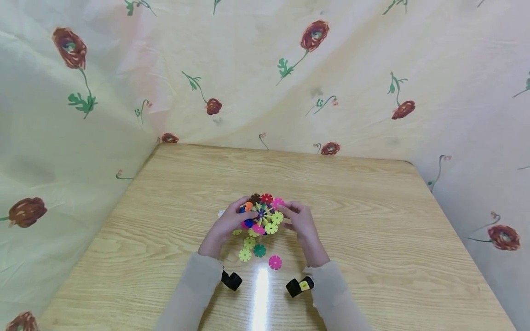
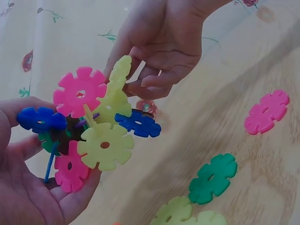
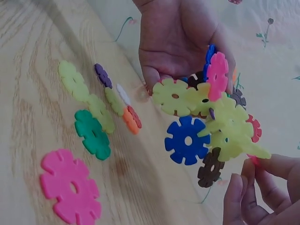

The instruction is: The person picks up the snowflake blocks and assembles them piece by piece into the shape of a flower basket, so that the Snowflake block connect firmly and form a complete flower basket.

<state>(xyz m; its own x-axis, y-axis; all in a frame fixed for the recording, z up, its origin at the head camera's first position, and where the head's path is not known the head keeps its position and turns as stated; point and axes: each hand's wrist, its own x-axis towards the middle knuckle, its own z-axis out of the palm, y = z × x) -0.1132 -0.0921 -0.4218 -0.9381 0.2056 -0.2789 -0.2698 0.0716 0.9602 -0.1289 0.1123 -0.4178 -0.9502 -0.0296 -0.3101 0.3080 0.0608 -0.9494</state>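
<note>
A cluster of interlocking notched plastic discs (image 1: 271, 228) in yellow, pink, blue, brown and other colours is held up between my two hands over the table. My left hand (image 1: 229, 221) grips it from the left, the fingers curled around its underside in the left wrist view (image 2: 28, 183). On the other side, my right hand (image 1: 301, 218) pinches a pink disc (image 1: 278, 203) at the cluster's edge. From the right wrist, that hand (image 3: 267, 197) has its thumb and forefinger on a pink edge beside a yellow disc (image 3: 229, 124). Most of the pinched disc is hidden there.
Loose discs lie on the wooden table (image 1: 372, 220) below the cluster: a pink disc (image 1: 275, 262), a green disc (image 1: 259, 250) and several yellow ones (image 1: 244, 255). Purple (image 3: 103, 75), white and orange discs lie farther off. Floral cloth (image 1: 248, 69) hangs behind the table.
</note>
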